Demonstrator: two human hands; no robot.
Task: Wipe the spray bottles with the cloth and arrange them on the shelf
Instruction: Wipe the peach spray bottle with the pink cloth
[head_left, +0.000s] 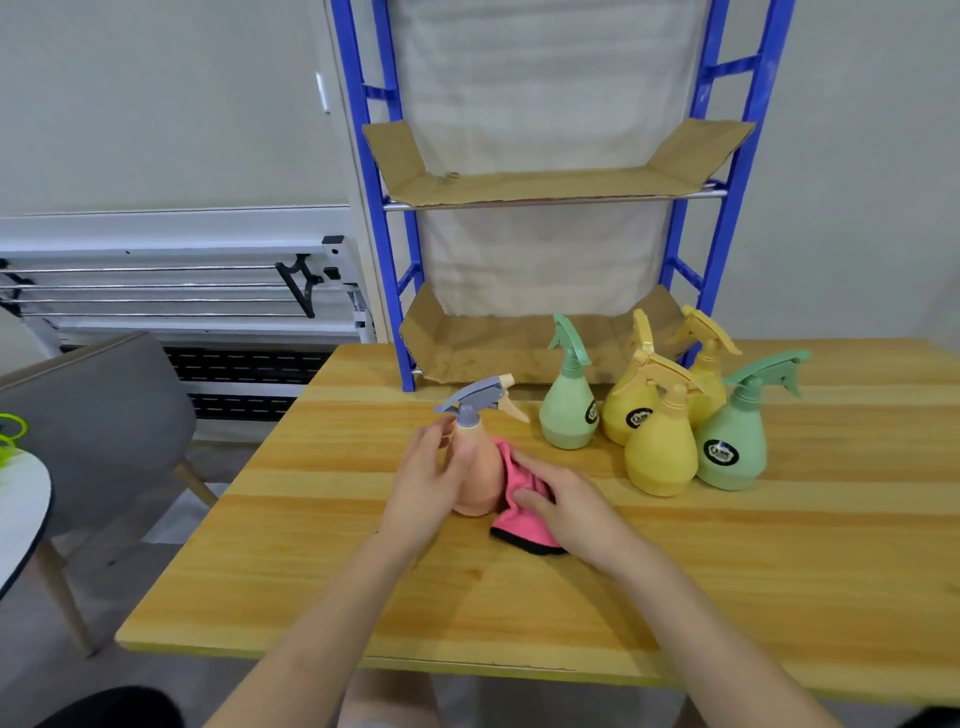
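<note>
On the wooden table (675, 597), before a blue shelf (387, 260), the left hand (428, 480) grips a peach bottle (480, 480) standing upright; the right hand (576, 506) presses a pink cloth (519, 512) against it. 5 bottles (662, 447) stand right.

Bottle (480, 478) gripped by the left hand (431, 483): smooth matt plastic.
Cloth (519, 512) beneath the right hand (569, 506): soft fleecy fabric.
Table (519, 613) under both hands: smooth varnished wood.
</note>
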